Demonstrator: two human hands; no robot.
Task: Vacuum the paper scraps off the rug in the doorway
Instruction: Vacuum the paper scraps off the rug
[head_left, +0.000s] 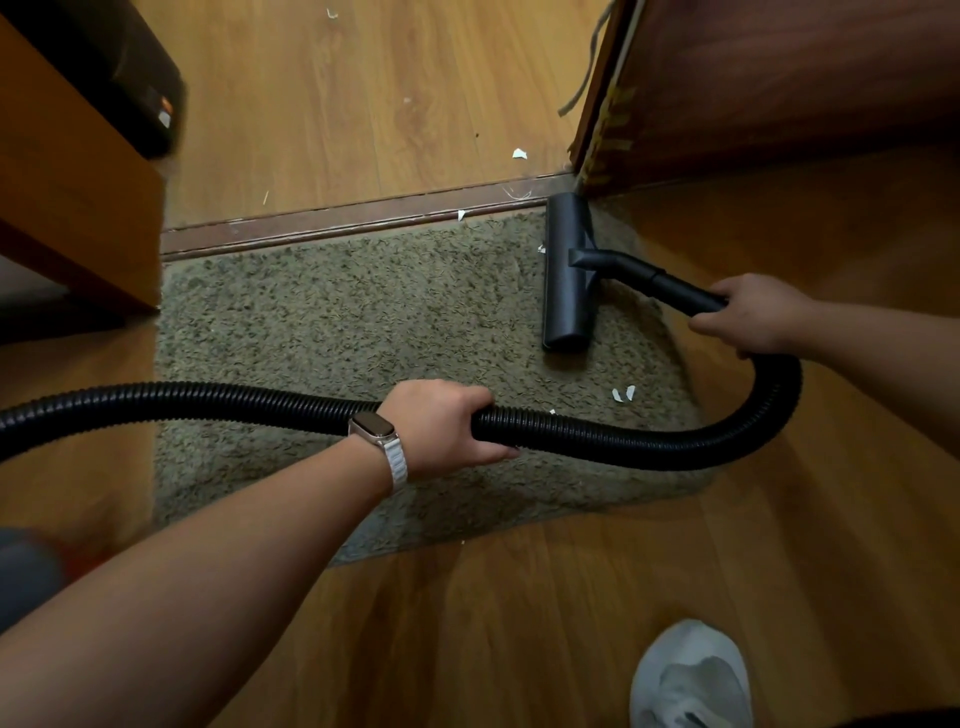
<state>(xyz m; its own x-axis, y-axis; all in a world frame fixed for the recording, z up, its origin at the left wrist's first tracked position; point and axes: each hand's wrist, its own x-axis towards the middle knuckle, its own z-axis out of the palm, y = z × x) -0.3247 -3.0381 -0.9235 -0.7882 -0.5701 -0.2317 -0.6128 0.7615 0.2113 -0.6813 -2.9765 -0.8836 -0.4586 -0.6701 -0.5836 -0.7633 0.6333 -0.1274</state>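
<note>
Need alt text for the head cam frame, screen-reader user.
A person's right hand holds a black vacuum nozzle on a green rug while the left hand grips the hose. Paper scraps lie nearby.

A home doorway: shaggy rug (363, 322) against a threshold strip (337, 223); wood-laminate floor (322, 104); wooden door (779, 78).

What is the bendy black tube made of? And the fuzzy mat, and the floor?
The hose looks like ribbed black plastic: its close rings let it curve, and it shines a little. The rug seems a shaggy woven fibre, grey-green, with short tufts standing up. The floor looks like wood or wood-look laminate, smooth and glossy with grain lines; which one, I cannot tell.
</note>
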